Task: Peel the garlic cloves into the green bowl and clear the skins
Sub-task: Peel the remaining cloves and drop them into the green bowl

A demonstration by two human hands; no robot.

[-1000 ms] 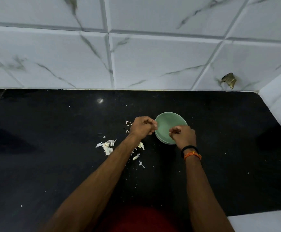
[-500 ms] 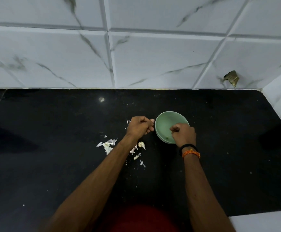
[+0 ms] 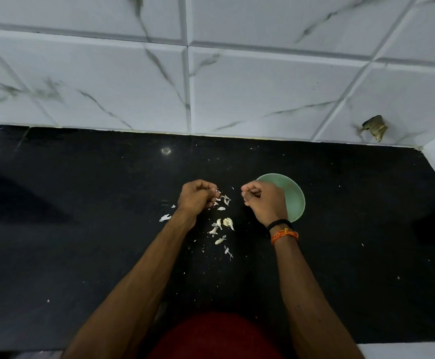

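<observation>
From the head camera I look down on a black tabletop (image 3: 81, 229) that runs back to a wall of white marbled tiles (image 3: 263, 86). My two hands hang over the middle of it, apart from each other with a clear gap between them.

My left hand (image 3: 197, 199) has its fingers curled inward, and a small pale scrap of garlic skin (image 3: 217, 190) shows right at its fingertips; I cannot tell whether it pinches a clove inside the curl. My right hand (image 3: 264, 200) is curled as well, thumb pressed against the bent fingers, but whatever sits in that pinch is too small for me to make out. It hovers over the left edge of the green bowl (image 3: 295, 200), covering much of it. The bowl stands on the tabletop just to the right of the hands, and the part of its inside that I can see looks bare.

On the right wrist sit a black band (image 3: 278, 224) and an orange thread (image 3: 285, 235).

Loose garlic skins (image 3: 224, 224) lie scattered on the tabletop between and below the hands, with one more flake (image 3: 165, 217) beside the left wrist. A red garment (image 3: 216, 338) fills the bottom edge.
</observation>
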